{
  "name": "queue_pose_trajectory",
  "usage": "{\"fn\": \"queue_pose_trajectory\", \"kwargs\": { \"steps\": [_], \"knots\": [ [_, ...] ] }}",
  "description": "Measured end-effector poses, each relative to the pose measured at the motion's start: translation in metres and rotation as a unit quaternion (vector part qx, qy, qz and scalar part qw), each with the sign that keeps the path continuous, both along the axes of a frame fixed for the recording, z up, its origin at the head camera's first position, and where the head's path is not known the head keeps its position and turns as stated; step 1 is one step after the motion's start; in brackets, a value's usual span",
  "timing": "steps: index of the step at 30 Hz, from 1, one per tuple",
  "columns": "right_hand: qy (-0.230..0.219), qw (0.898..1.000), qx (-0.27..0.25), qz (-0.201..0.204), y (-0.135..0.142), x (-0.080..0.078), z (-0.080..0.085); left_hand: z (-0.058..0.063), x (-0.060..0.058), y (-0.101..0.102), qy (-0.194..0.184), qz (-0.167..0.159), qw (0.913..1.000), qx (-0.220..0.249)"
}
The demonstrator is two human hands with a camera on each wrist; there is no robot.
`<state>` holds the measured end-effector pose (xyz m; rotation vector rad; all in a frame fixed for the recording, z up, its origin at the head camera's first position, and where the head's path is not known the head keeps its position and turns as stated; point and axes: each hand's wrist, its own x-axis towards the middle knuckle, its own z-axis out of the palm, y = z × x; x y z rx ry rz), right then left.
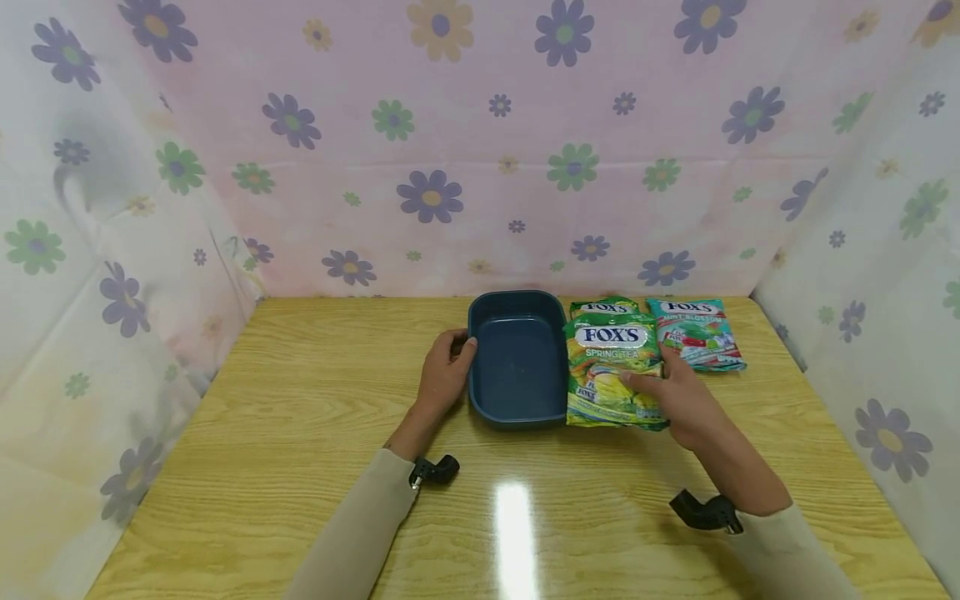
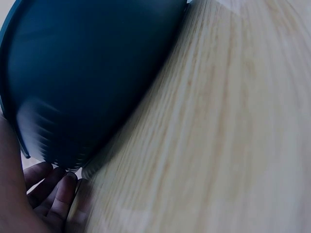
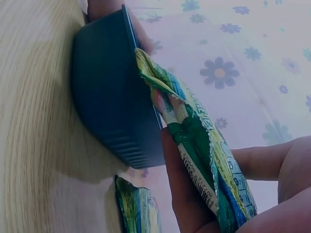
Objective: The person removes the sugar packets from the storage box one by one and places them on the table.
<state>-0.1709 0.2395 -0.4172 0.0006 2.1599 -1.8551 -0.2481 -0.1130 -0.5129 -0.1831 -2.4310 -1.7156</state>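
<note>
A dark blue plastic tub stands on the wooden table. At its left side, my left hand holds it, thumb at the rim and fingers bent against the outer wall. My right hand grips a green and yellow Fox's Spring Tea candy bag by its right side. Thumb and fingers pinch it from both faces, and the bag is raised beside the tub, its left edge overlapping the tub's right rim in the head view. Behind it, a second green Fox's bag is mostly hidden.
A teal and red Fox's Mint Blossom bag lies at the back right of the table. Flowered cloth hangs along the back and both sides. Each wrist carries a black camera mount.
</note>
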Motion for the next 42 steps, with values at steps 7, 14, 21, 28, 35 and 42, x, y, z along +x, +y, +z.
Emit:
{"fn": "queue_pose_trajectory", "kwargs": {
  "steps": [7, 14, 21, 28, 35, 42],
  "knots": [
    [-0.021, 1.000, 0.011, -0.003, 0.012, 0.003, -0.002, 0.001, 0.000, 0.000, -0.001, -0.002, 1.0000, 0.003],
    [-0.027, 1.000, -0.009, -0.005, 0.019, 0.007, -0.004, 0.000, 0.000, -0.001, -0.003, -0.002, 1.0000, 0.001],
    [-0.045, 0.999, 0.003, -0.011, 0.023, 0.010, -0.009, -0.001, -0.001, 0.000, -0.001, -0.001, 1.0000, -0.001],
    [-0.050, 0.999, -0.003, 0.002, 0.027, 0.012, -0.017, 0.000, -0.001, 0.000, 0.003, -0.002, 1.0000, 0.003],
    [-0.046, 0.999, -0.007, 0.017, 0.024, 0.016, -0.021, -0.001, 0.000, -0.001, 0.001, -0.007, 1.0000, 0.002],
    [-0.050, 0.999, -0.001, 0.022, 0.020, 0.017, -0.026, -0.002, -0.001, -0.001, 0.005, -0.005, 1.0000, -0.006]
  ]
}}
